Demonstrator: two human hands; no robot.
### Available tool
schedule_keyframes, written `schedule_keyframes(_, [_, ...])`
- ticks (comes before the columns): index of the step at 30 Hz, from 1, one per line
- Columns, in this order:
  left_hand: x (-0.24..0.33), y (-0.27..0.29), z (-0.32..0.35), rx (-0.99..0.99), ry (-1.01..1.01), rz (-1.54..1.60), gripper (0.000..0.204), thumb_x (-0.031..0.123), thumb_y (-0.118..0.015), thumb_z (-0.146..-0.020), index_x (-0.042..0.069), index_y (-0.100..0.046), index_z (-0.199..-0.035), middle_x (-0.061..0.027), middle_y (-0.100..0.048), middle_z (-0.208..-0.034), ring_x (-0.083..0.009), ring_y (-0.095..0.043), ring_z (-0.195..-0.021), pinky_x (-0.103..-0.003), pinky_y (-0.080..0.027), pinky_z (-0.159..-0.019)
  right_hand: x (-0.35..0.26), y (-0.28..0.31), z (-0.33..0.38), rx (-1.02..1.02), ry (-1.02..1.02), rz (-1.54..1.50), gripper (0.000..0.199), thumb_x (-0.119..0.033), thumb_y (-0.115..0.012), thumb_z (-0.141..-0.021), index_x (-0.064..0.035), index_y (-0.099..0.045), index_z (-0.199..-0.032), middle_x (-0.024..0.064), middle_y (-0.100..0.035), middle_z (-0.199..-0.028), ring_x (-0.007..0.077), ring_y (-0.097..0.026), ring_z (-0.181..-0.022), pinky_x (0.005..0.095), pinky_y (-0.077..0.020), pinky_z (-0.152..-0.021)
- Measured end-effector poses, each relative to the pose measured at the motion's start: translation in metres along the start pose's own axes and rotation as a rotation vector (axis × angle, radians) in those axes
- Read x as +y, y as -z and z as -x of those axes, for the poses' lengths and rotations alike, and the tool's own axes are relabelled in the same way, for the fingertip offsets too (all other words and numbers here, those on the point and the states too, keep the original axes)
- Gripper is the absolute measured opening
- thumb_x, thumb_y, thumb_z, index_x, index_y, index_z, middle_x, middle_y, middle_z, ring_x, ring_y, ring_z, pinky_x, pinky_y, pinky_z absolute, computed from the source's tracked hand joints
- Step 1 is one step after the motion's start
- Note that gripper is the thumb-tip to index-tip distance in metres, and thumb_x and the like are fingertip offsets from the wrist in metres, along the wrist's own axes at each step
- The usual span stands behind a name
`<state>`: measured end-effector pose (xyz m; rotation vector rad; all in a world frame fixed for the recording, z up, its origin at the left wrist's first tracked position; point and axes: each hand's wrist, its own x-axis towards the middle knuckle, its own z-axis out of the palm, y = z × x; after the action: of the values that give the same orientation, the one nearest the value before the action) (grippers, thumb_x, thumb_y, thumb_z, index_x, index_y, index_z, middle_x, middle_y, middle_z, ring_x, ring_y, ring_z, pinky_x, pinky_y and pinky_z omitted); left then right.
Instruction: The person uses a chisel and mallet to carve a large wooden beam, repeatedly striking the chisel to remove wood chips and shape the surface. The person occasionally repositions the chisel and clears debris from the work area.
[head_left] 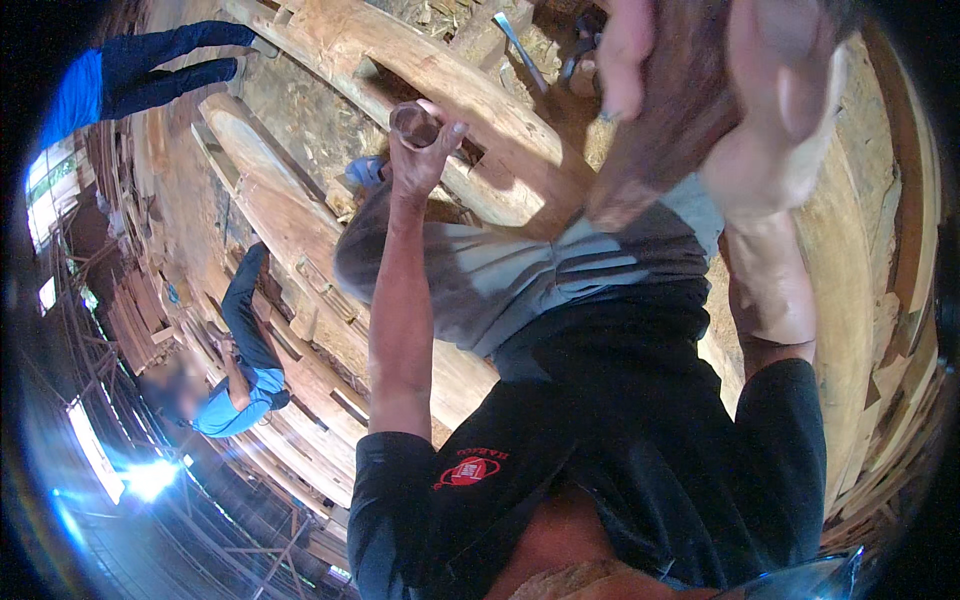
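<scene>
My left hand [422, 165] is closed around a round brown wooden handle [413, 126], seen nearly end-on. It is held over a pale timber beam [500, 130] with a slot cut in it; whatever continues below the handle is hidden. Close to the camera, my right hand [775, 130] is raised and grips a dark brown wooden piece [665, 125]. That piece is large and blurred, so its full shape cannot be made out. Beyond the beam lies a long narrow tool [520, 52] with a shiny, bluish flat end, possibly a chisel.
More pale beams [265, 170] with slots lie to my left, and a curved timber [845, 330] stretches along my right. Wood shavings [310, 120] litter the ground. A person in blue [240, 395] sits among the beams; another person's dark trousers [170, 65] show at far left.
</scene>
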<state>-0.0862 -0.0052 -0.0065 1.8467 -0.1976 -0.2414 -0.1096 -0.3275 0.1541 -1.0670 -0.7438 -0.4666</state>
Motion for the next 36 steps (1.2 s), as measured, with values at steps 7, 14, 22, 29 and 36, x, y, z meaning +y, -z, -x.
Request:
schedule_keyframes(7, [0.003,0.019,-0.037,0.455,-0.021,0.280,0.014,0.011,-0.075,-0.092,0.004,-0.063,-0.097,-0.0077,-0.066,-0.087,-0.0148,-0.063,-0.070,-0.033,-0.054,-0.067,0.007,0.014,0.089,-0.627,-0.957,0.836,0.082,-0.038,-0.078,-0.088,-0.0135,-0.041,-0.157,0.0237,-0.068,-0.128,0.0401,-0.073,-0.101,0.0499,-0.0599,-0.090])
schedule_keyframes(14, [0.035,0.015,-0.047,0.188,-0.104,0.271,0.020,0.015,-0.079,-0.090,0.006,-0.061,-0.085,-0.0038,-0.064,-0.068,-0.0141,-0.062,-0.061,-0.031,-0.053,-0.064,-0.006,0.021,0.094,0.011,-0.849,0.548,0.075,-0.020,-0.077,-0.090,0.0006,-0.042,-0.154,0.0211,-0.060,-0.141,0.0297,-0.057,-0.132,0.0413,-0.0443,-0.112])
schedule_keyframes(22, [0.015,0.006,-0.030,0.080,0.035,0.019,0.019,0.014,-0.077,-0.094,0.009,-0.060,-0.088,-0.0028,-0.060,-0.070,-0.0139,-0.058,-0.061,-0.032,-0.049,-0.057,-0.018,0.008,0.036,0.281,-0.586,0.401,0.062,-0.051,-0.061,-0.095,0.0044,-0.053,-0.122,0.0116,-0.062,-0.074,0.0145,-0.056,-0.058,0.0264,-0.0424,-0.053])
schedule_keyframes(29, [0.010,0.012,-0.020,0.116,-0.329,-0.375,0.025,0.017,-0.088,-0.084,0.006,-0.067,-0.088,-0.0014,-0.069,-0.078,-0.0087,-0.063,-0.068,-0.027,-0.053,-0.063,0.020,-0.012,0.057,-0.285,-0.666,0.683,0.080,-0.022,-0.079,-0.089,0.0013,-0.039,-0.154,0.0185,-0.074,-0.114,0.0309,-0.075,-0.095,0.0399,-0.0593,-0.087])
schedule_keyframes(36, [-0.001,0.025,-0.012,0.101,0.013,0.124,0.018,0.010,-0.080,-0.091,0.006,-0.063,-0.089,-0.0018,-0.064,-0.074,-0.0105,-0.062,-0.066,-0.028,-0.051,-0.061,0.013,-0.011,0.032,0.190,-0.494,0.498,0.070,-0.045,-0.070,-0.092,-0.0025,-0.052,-0.144,0.0205,-0.070,-0.109,0.0234,-0.067,-0.083,0.0348,-0.0541,-0.069])
